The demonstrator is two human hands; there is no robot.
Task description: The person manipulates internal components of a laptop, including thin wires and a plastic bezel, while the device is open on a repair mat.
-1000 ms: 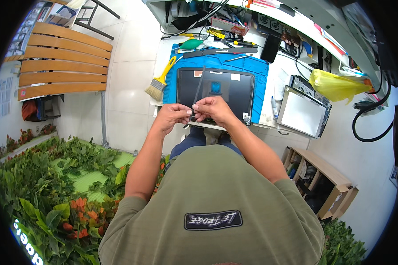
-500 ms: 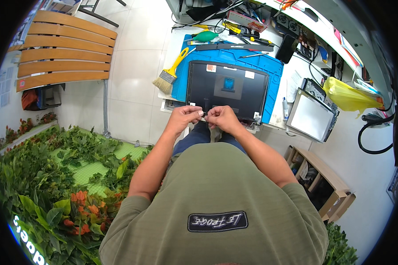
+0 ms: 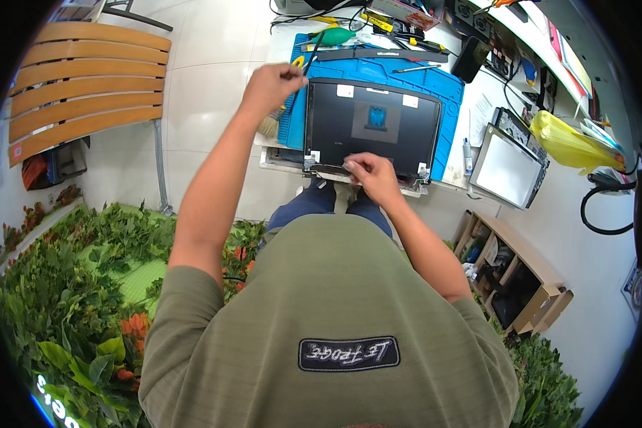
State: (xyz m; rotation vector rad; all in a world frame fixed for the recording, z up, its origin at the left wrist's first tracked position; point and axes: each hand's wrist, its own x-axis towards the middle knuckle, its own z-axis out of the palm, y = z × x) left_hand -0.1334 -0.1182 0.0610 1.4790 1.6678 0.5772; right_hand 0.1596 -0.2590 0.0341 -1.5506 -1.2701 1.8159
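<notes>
I see left hand (image 3: 269, 89) pinching dark strip (image 3: 313, 55) | screen (image 3: 374, 128) to its right, long axis left-right | right hand (image 3: 374, 175) nearer screen's middle, near edge, fingers narrow, contents unclear

Screen (image 3: 371, 139): on mat (image 3: 450, 120), near side of worktop (image 3: 285, 51).
Brush (image 3: 269, 127): left of screen.
Phone (image 3: 470, 60): far right of screen.
Marker (image 3: 468, 158): right of mat.
</notes>
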